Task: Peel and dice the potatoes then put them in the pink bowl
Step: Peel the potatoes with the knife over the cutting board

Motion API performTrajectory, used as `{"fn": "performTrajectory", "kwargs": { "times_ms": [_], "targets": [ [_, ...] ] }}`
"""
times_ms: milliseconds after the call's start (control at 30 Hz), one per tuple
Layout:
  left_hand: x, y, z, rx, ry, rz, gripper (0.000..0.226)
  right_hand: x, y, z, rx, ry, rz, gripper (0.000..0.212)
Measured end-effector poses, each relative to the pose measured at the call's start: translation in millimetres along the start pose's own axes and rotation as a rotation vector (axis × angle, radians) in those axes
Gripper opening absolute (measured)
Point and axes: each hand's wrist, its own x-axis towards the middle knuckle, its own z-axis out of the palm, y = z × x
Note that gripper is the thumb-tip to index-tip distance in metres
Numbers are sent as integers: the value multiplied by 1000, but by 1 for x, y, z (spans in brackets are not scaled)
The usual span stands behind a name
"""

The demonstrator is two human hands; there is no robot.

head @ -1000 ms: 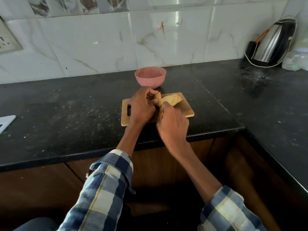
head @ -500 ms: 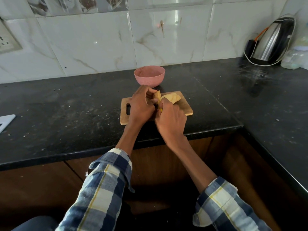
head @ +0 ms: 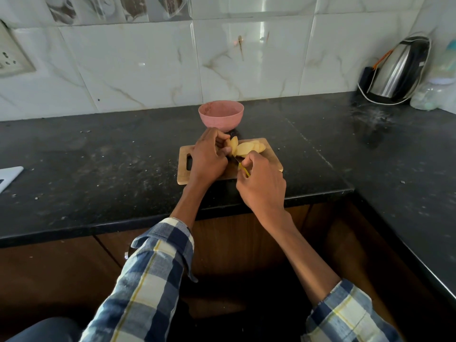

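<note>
On the cutting board [head: 271, 154], the right hand [head: 262, 183], gripping the knife [head: 243, 169], has drawn back while the left hand [head: 209, 156] pinches potato [head: 246, 149].

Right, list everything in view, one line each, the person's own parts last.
pink bowl: one, pink, on the counter behind the board.
cutting board: one, wooden, near the counter's front edge.
potato slices: several, pale yellow, on the board.
knife: one, yellow handle, in the right hand.
kettle: one, steel and black, far right corner.
counter: one, black.
wall socket: one, white, left wall.
left hand: holds a slice.
right hand: grips the knife.
</note>
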Motion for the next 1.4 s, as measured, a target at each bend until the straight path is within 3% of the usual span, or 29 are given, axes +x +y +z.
{"fn": "performTrajectory", "kwargs": {
  "times_ms": [200, 567, 1400],
  "targets": [
    [0, -1, 0, 27, -2, -3, 24, 2, 5, -3, 47, -22, 71, 11],
    [0, -1, 3, 16, -18, -35, 25, 0, -10, 0, -143, -23, -83, 12],
    [-2, 6, -2, 66, -52, -28, 27, -10, 0, -15, 39, 63, 21, 15]
  ]
}}
